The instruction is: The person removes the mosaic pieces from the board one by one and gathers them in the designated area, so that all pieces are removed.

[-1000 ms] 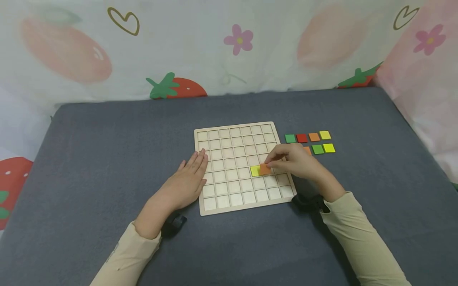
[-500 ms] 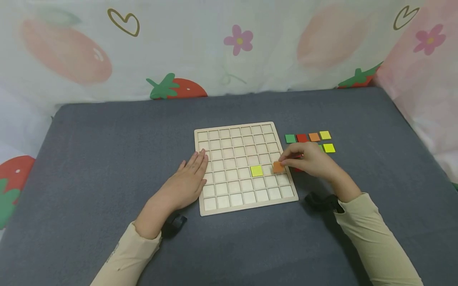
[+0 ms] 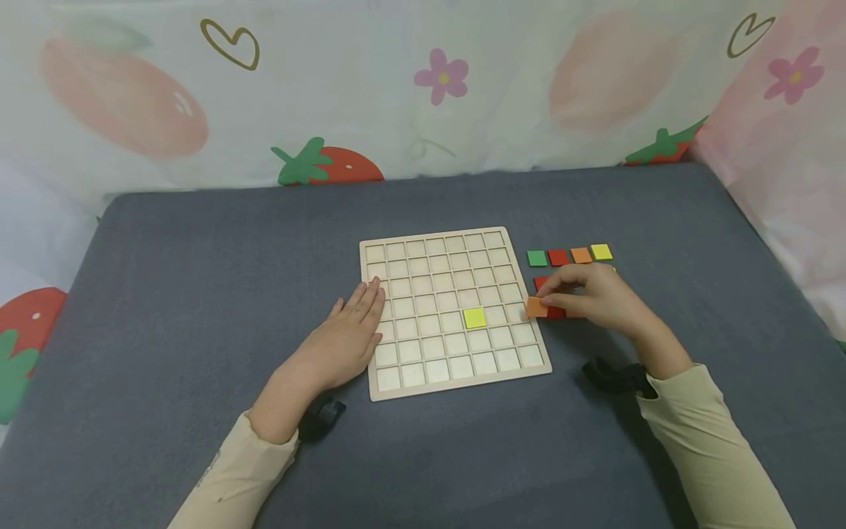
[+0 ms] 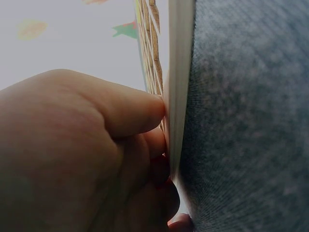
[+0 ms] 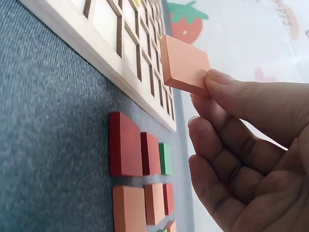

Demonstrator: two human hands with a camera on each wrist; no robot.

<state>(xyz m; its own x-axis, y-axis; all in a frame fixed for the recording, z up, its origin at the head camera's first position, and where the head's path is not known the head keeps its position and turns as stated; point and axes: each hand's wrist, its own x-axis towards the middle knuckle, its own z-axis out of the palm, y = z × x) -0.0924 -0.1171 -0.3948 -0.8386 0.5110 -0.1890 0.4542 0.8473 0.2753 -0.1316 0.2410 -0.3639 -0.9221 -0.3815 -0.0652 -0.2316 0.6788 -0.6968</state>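
My right hand [image 3: 598, 297] pinches an orange square tile [image 3: 536, 307] between thumb and fingertips, over the right rim of a wooden grid board [image 3: 463, 382]. The right wrist view shows that tile [image 5: 186, 65] raised and tilted, gripped at one edge, with the other fingers curled below. My left hand [image 3: 346, 334] rests on the board's left edge, fingers extended. Up close in the left wrist view, the left thumb [image 4: 135, 111] touches the board's side. A yellow tile [image 3: 474, 318] sits in one of the board's square cells.
Right of the board lie loose tiles in rows: green [image 3: 537, 258], red [image 3: 558, 257], orange [image 3: 581, 255] and yellow [image 3: 601, 252] at the back. A red tile [image 3: 557, 313] shows under my right hand, which hides others. Dark grey cloth [image 3: 231, 257] covers the table.
My right hand has carried the orange tile rightward, from beside the yellow tile to the board's right rim. The left hand and the yellow tile have stayed put.
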